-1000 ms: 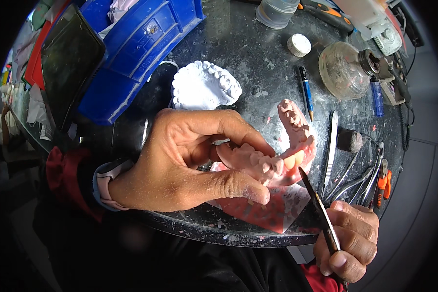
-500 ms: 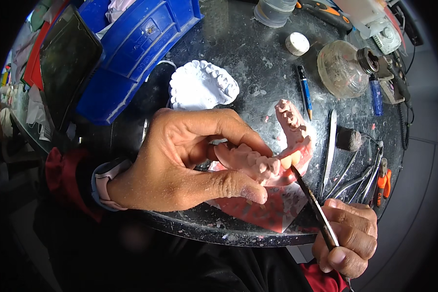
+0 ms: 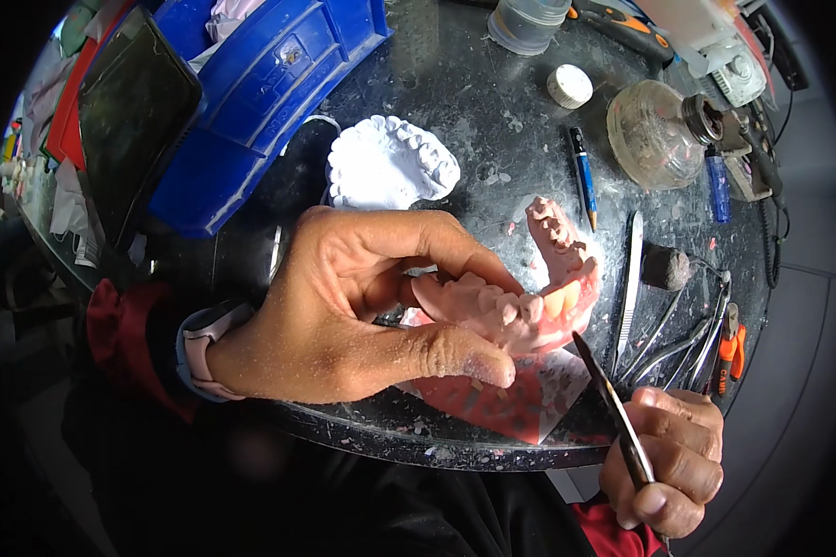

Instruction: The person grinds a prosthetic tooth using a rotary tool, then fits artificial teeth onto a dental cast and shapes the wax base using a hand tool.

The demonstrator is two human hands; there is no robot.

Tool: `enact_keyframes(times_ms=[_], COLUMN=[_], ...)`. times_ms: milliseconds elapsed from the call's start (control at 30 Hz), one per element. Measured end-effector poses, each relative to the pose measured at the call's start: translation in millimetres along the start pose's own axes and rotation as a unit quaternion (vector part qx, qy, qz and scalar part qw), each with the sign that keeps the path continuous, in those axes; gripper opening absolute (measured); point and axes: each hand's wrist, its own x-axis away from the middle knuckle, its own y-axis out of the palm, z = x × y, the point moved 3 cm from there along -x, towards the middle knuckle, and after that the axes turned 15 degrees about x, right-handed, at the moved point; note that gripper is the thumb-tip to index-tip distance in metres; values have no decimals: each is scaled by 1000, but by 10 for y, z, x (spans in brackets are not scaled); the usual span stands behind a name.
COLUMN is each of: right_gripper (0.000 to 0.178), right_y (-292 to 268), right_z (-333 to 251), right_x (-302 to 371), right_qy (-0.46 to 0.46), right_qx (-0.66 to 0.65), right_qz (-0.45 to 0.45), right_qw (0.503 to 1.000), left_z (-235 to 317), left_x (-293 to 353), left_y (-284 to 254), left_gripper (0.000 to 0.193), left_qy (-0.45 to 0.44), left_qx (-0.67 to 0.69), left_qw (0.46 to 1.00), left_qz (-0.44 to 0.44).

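Note:
My left hand (image 3: 362, 306) grips a pinkish dental cast (image 3: 492, 311) of a lower-looking arch, thumb in front and fingers behind. On the cast's front sit a couple of yellowish artificial teeth (image 3: 561, 300), with pink wax around them. My right hand (image 3: 669, 459) is closed around a slim metal carving knife (image 3: 613, 399). Its dark tip points up at the cast, a short gap below the yellowish teeth. Beneath the cast, a pink wax sheet (image 3: 520, 408) lies at the table's near edge. Behind my left hand rests a white plaster dental cast (image 3: 381, 176).
A blue bin (image 3: 251, 111) stands at the left. To the right lie a blue pencil (image 3: 583, 176), metal tweezers (image 3: 630, 278), orange-handled pliers (image 3: 732, 348) and a blue lighter (image 3: 718, 186). A glass spirit burner (image 3: 655, 135) and a white cap (image 3: 569, 85) stand farther back.
The knife's tip has come away from the yellowish teeth, down and slightly right, as my right hand drew back a little. My left hand and the cast have barely shifted.

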Motion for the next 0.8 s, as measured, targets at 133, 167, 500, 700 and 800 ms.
enact_keyframes(times_ms=[133, 167, 500, 700, 800], right_gripper=[37, 38, 41, 37, 31], right_y=[6, 19, -50, 18, 18], right_z=[30, 37, 2, 2, 80], right_x=[-27, -28, -62, -34, -44], right_qy=[-10, -11, 0, 17, 126], right_qx=[-20, -20, -6, 7, -88], right_qz=[-15, -23, -60, -5, 39], right_qw=[1000, 999, 998, 1000, 987], left_z=[8, 2, 18, -5, -6], left_x=[-14, -8, -54, 0, -8], left_y=[16, 13, 66, 22, 31], left_gripper=[38, 37, 36, 38, 39], left_qy=[-5, -14, -18, -13, -17], left_qx=[12, 26, 38, 22, 26], left_qw=[1000, 1000, 999, 1000, 999], left_qz=[-9, -2, -17, 3, -16])
